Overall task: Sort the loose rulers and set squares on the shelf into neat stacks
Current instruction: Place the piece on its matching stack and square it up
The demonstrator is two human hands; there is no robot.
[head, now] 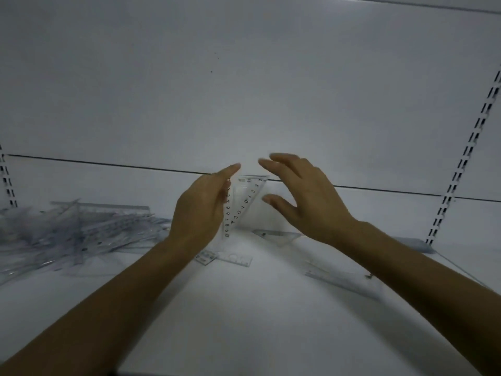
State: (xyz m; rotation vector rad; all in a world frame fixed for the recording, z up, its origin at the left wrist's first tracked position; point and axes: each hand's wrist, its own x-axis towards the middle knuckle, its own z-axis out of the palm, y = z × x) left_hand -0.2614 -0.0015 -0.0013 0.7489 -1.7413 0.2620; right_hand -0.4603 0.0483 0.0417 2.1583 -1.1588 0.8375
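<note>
Nearest, a long clear ruler [344, 283] lies flat on the white shelf [244, 321] beside the right forearm. A short ruler [230, 258] lies just below the left wrist. Further in, the left hand [200, 207] holds a clear set square [244, 202] upright above the shelf. Its fingers lie straight along the numbered edge and the thumb is hidden behind. The right hand [303, 196] hovers just right of the set square, fingers spread and holding nothing. A second set square [279, 236] lies flat beneath it. A loose heap of rulers [81, 229] sits well to the left, before the back panel [244, 90].
</note>
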